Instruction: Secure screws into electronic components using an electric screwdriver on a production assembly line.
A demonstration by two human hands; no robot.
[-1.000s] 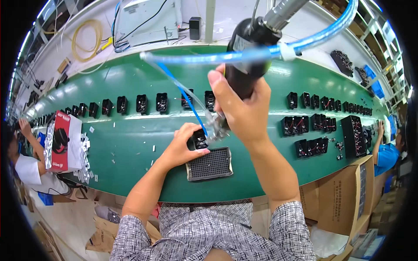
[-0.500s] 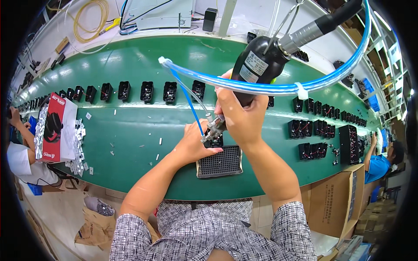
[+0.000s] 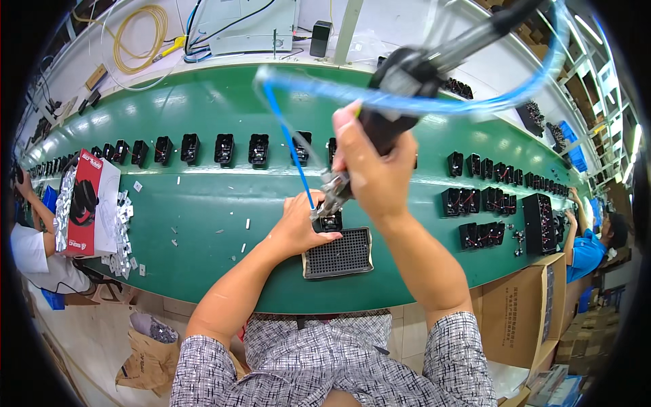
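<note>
My right hand (image 3: 380, 166) is wrapped round a black powered screwdriver (image 3: 401, 85), which slants down to the left and is blurred by motion. Its metal nozzle (image 3: 332, 190), fed by a thin blue tube (image 3: 291, 142), reaches over a small black housing (image 3: 331, 222). Holding that housing on the green bench is my left hand (image 3: 297, 222), thumb along its near side and fingers partly hidden behind the nozzle. Whether the tip touches the housing I cannot tell. Just nearer to me lies a black gridded tray (image 3: 337, 273), light-edged at its sides.
Black housings (image 3: 258, 149) line the bench's middle strip, with more grouped at right (image 3: 481, 235). At left a red and white box (image 3: 95, 203) stands among small metal plates (image 3: 124, 230). A cardboard box (image 3: 512, 319) is at lower right. Co-workers sit at both ends.
The screwdriver's body has shifted slightly up and is now blurred, its hose swinging with it. The whole view has slid a little. My left hand stays on the housing.
</note>
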